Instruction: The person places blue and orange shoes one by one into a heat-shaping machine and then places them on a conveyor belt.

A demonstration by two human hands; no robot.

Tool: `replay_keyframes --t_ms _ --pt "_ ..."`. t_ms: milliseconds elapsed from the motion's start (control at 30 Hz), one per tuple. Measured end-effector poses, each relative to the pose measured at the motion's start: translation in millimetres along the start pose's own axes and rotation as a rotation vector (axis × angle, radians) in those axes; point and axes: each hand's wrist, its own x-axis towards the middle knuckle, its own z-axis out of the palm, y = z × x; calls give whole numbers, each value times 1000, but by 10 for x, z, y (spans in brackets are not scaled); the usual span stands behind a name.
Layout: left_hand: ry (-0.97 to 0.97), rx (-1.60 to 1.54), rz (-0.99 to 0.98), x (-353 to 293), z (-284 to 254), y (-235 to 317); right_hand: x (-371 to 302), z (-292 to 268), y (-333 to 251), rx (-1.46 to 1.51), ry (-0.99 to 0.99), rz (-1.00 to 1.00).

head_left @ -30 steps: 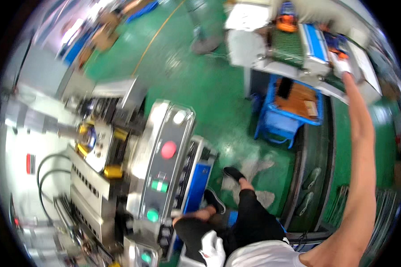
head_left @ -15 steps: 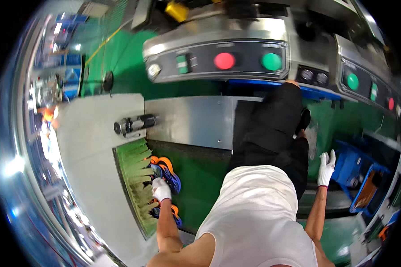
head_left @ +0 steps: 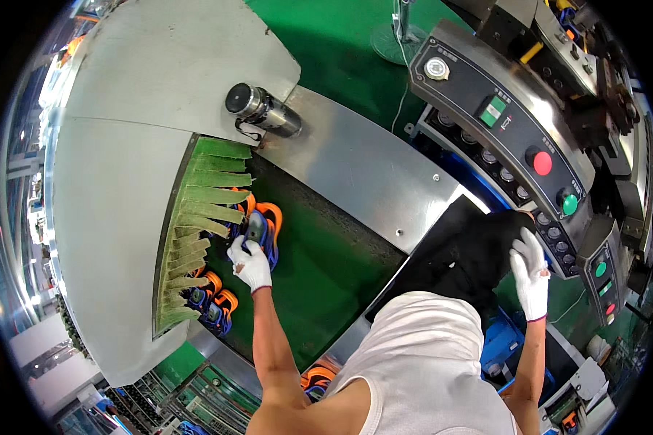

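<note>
My left hand (head_left: 252, 267), in a white glove, reaches down to a blue and orange sports shoe (head_left: 270, 226) on the green conveyor belt (head_left: 305, 290). Its fingers close on the shoe's dark toe-side or tongue part; which of these I cannot tell. Right beside it is another such shoe (head_left: 244, 204), partly hidden by the green strip curtain (head_left: 209, 196). Nearer to me, a further pair of shoes (head_left: 216, 308) sits at the curtain's edge. My right hand (head_left: 531, 279), also gloved, is raised with its fingers stretched out and holds nothing, beside the control panel.
A pale machine housing (head_left: 116, 203) carries the curtain. On its corner by the metal ledge (head_left: 370, 159) lies a dark bottle (head_left: 265, 111). At right stands a machine with a control panel (head_left: 511, 134) of red and green buttons. A blue crate (head_left: 500, 341) is below my right arm.
The view has swung toward the conveyor, so the panel now sits farther right. My left hand has come to the shoe by the curtain. My right hand now appears closer to the panel.
</note>
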Motion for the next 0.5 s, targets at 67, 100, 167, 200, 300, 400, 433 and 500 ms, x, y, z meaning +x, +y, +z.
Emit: replay_keyframes --t_ms 67,100,167,200,300,400,433,500 --pt "-42 -89 184 -76 -151 46 113 436 -597 -4 -224 -113" --pt "-126 -143 186 -153 -279 378 174 642 -844 -76 -318 -243" --pt "-184 -252 470 -288 -204 946 266 1011 -1220 -405 -443 -581" --pt "-244 -317 567 -375 -235 1239 267 1209 -1340 -421 -468 -652" --pt "-508 -624 857 -695 -336 2199 421 1795 -1228 -737 -304 -931" --pt "-594 -803 1041 -735 -376 2787 604 1500 -1290 -705 -410 -647" --pt "-654 -822 1106 -706 -496 3074 575 1326 -1259 -554 -305 -615" --pt "-758 -819 1193 -672 -766 3557 514 971 -1077 -176 -271 -419"
